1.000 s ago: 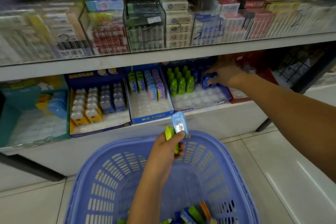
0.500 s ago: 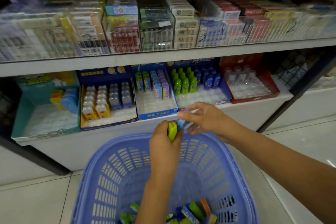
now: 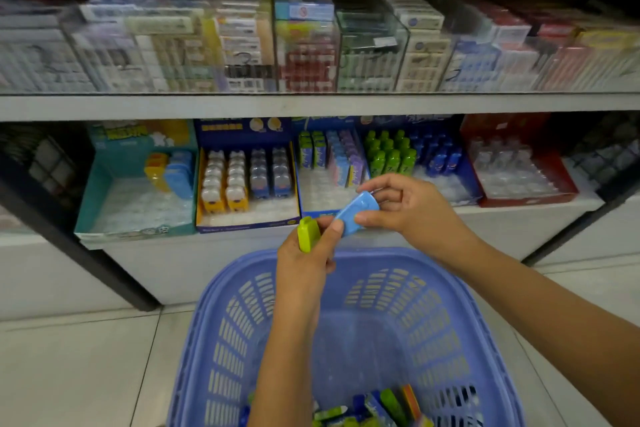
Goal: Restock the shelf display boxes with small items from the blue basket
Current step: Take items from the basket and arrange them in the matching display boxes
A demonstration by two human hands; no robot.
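Above the far rim of the blue basket (image 3: 485, 340), both hands meet. The left hand (image 3: 304, 263) grips a green item (image 3: 308, 234) upright in curled fingers, and its thumb presses the near end of a light-blue item (image 3: 356, 213). The right hand (image 3: 412, 208) pinches that same light-blue item between thumb and forefinger — the other fingers loosely curled. Which hand bears its weight I cannot tell. More small items (image 3: 374, 409), green and blue, lie at the basket's near end. Beyond the basket, on the lower shelf (image 3: 519, 210), stand the display boxes — the blue-edged box (image 3: 311, 210) just behind the hands shows bare slots in front, the red box (image 3: 540, 177) to its right holds clear items, blurred.
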